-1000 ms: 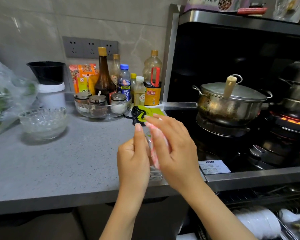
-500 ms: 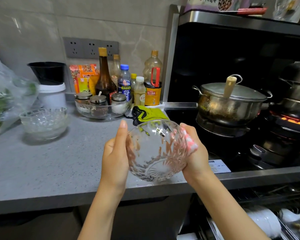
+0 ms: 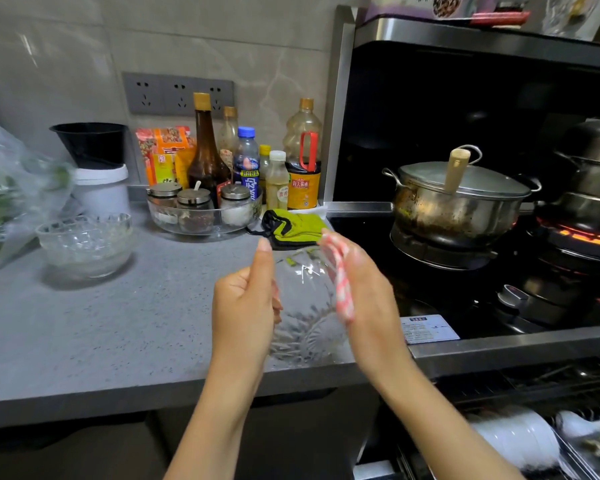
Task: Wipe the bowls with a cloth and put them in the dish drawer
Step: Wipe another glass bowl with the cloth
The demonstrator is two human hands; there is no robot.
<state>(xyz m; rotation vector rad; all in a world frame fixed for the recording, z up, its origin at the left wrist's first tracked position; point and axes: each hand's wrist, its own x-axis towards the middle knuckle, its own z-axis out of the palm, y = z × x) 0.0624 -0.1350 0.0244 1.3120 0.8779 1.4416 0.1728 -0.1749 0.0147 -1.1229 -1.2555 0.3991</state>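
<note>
Gripping one glass bowl (image 3: 303, 306) — two hands, left (image 3: 245, 306), right (image 3: 368, 299) pressing one cloth (image 3: 340, 282) — more bowls (image 3: 85, 242) stacked apart.

Grey countertop (image 3: 118, 327) bears stacked glass bowls (image 3: 85, 242), condiment tray (image 3: 205, 221).

Single head-worn wide-angle view, looking forward and down, close over worktop (image 3: 118, 334) front edge, stove at right.

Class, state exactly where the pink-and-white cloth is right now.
In the head view, the cloth lies under the right hand, pressed against the glass bowl, right of centre.
</note>
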